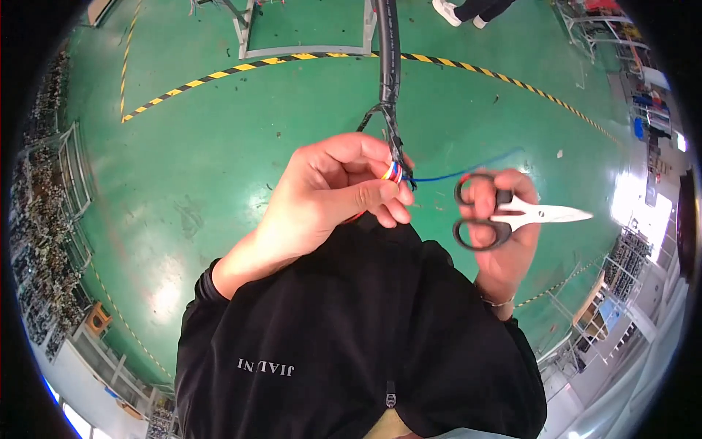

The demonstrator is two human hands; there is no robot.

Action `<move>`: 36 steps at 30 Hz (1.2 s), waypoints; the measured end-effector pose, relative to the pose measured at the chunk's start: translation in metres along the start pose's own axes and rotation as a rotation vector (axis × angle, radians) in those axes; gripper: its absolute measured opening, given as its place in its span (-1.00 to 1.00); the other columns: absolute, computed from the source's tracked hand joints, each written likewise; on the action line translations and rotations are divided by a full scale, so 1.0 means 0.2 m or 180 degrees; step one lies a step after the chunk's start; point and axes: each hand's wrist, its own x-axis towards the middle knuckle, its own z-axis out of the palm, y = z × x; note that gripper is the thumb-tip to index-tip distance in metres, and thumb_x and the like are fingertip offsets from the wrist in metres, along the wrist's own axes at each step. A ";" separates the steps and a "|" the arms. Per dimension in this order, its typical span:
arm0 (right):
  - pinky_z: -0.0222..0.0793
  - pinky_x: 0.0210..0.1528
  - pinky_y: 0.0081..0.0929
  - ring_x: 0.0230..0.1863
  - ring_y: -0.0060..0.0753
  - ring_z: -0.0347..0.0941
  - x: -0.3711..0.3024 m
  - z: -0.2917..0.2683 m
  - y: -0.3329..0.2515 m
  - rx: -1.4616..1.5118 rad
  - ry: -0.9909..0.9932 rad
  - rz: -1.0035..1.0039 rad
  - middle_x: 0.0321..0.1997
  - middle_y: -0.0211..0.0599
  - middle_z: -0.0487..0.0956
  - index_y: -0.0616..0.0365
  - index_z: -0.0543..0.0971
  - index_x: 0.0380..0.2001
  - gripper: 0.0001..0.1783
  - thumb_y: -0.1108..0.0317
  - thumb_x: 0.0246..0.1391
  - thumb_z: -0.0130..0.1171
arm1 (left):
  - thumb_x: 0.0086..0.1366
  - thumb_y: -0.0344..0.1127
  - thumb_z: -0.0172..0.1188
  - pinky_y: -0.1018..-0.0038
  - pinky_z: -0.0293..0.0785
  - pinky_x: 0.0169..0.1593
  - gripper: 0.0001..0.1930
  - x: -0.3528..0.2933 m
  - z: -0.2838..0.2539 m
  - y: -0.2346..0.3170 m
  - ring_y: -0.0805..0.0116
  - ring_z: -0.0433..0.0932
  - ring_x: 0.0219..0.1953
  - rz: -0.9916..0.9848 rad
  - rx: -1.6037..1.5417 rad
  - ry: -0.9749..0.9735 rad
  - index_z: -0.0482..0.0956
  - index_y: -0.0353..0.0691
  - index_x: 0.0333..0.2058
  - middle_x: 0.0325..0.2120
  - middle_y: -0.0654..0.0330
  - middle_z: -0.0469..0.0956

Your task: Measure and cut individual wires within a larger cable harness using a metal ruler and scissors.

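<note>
My left hand (329,186) pinches a bundle of coloured wires (393,173) between thumb and fingers. The bundle comes out of a thick black cable (390,66) that hangs down from the top, wrapped in black tape (393,132) above my fingers. One thin blue wire (439,177) sticks out to the right from the bundle, its far end blurred. In my right hand (512,219) is a pair of scissors (537,213) with black handles, fingers through the loops. Its blades look closed and point right, below the blue wire and apart from it.
Yellow-and-black tape (292,58) marks the green floor (212,124). A metal frame (307,51) stands at the far side, near another person's legs and white shoes (447,12). Racks of dense hanging parts (44,219) line the left; shelving and carts (621,293) stand at right.
</note>
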 end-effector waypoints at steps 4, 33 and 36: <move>0.36 -0.05 -0.51 -0.13 -0.44 0.46 0.05 -0.04 0.04 -0.0777 0.0110 -0.0886 -0.19 -0.19 0.56 0.27 0.35 0.04 -0.46 0.44 0.03 0.36 | 0.33 -0.53 0.08 0.38 0.64 -0.21 -0.81 -0.04 0.12 -0.16 0.14 0.67 -0.29 0.0259 -0.0158 0.0130 0.47 -0.36 -0.09 -0.33 -0.08 0.63; 0.36 -0.36 -0.63 -0.41 -0.54 0.52 -0.40 0.31 0.23 -0.1552 0.0862 -0.1250 -0.36 -0.28 0.52 0.24 0.38 -0.15 -0.76 0.60 0.13 0.15 | 0.34 -0.49 0.08 0.38 0.43 0.04 -0.97 -0.17 0.09 -0.31 0.30 0.56 -0.06 0.1437 0.0192 -0.0150 0.44 -0.25 -0.26 -0.13 -0.01 0.58; 0.33 -0.30 -0.64 -0.38 -0.55 0.51 -0.33 0.33 0.14 -0.2099 0.0900 -0.1420 -0.32 -0.18 0.61 0.23 0.37 -0.15 -0.79 0.61 0.17 0.10 | 0.43 -0.37 -0.06 0.24 0.43 0.11 -0.90 -0.19 -0.04 -0.22 0.10 0.57 -0.04 0.0983 -0.0692 -0.0670 0.40 -0.25 -0.21 -0.13 -0.13 0.57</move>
